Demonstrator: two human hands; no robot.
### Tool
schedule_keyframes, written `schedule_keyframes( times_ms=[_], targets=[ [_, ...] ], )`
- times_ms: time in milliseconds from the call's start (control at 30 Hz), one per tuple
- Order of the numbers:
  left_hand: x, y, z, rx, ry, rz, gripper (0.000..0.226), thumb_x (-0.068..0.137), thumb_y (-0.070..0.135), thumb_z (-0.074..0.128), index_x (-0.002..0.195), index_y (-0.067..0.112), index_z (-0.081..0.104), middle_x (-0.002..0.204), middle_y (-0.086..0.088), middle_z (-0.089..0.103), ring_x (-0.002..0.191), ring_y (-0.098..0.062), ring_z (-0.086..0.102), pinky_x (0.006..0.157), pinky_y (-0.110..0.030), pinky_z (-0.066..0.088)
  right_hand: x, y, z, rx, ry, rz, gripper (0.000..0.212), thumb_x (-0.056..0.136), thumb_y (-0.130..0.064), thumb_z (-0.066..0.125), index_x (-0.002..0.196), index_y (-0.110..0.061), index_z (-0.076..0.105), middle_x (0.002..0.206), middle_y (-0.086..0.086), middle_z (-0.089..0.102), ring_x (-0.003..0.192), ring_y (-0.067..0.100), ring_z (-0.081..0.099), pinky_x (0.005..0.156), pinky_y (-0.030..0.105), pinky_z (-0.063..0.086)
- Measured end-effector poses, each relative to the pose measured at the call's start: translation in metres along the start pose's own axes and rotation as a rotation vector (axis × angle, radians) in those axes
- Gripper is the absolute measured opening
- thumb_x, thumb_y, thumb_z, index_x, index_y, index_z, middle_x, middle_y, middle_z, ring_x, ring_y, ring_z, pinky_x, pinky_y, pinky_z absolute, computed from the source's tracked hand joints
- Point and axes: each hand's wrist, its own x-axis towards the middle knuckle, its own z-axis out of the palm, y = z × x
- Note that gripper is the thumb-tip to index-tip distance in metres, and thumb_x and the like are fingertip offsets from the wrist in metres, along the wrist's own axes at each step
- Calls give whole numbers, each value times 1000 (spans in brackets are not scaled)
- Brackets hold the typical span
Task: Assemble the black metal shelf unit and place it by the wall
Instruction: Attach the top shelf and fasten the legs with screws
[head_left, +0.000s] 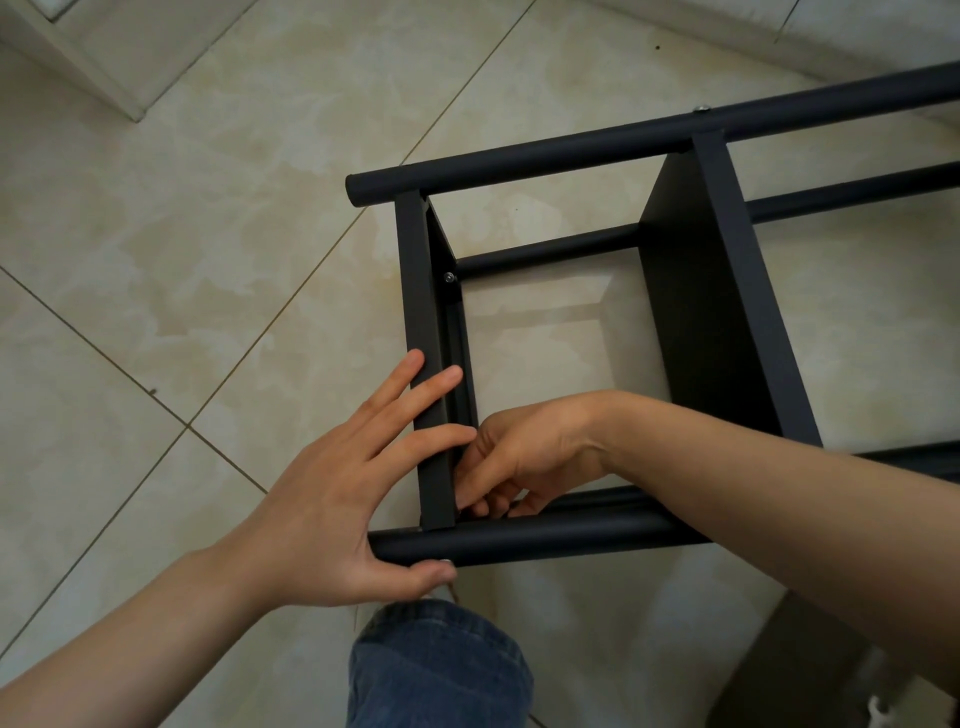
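Note:
The black metal shelf unit (696, 322) lies on its side on the tiled floor, its round poles running left to right and two flat shelf panels standing on edge between them. My left hand (343, 499) lies flat against the end shelf panel (423, 364) with straight fingers, its thumb pressed under the near pole (519, 540). My right hand (514, 467) reaches inside the frame at the corner where that panel meets the near pole, fingers curled and pinching something small that is hidden there. A silver bolt head (448, 277) shows at the panel's inner far corner.
Beige floor tiles (182, 260) spread to the left and far side. A white skirting and wall edge (104, 67) runs at the top left, another along the top right. My knee in blue jeans (436, 670) is just below the near pole. A dark shape sits at the bottom right.

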Motion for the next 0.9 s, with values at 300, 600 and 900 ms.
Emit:
schedule_keyframes(
  times_ms=[300,600,900],
  targets=[
    [0,0,0,12,-10,-3,82,74,65,68,144,28,46,168,5,17,157,-24,7,99,-27,42,2,-1,5,-27,32,24,24,93,-14,61,69,-17,65,66,-2,53,64,10,48,69,25,40],
    [-1,-1,0,16,-22,-5,81,73,65,69,142,30,46,168,5,16,157,-23,7,103,-26,37,-2,0,4,-6,23,-26,44,95,-10,59,55,-24,70,64,-5,62,67,9,52,73,26,43],
    [-1,0,-1,18,-28,-11,80,74,65,68,143,30,45,169,6,14,157,-22,5,102,-23,37,-4,-1,10,-77,92,-36,40,94,-15,62,56,-24,68,64,-4,56,67,10,50,74,27,41]
  ],
)
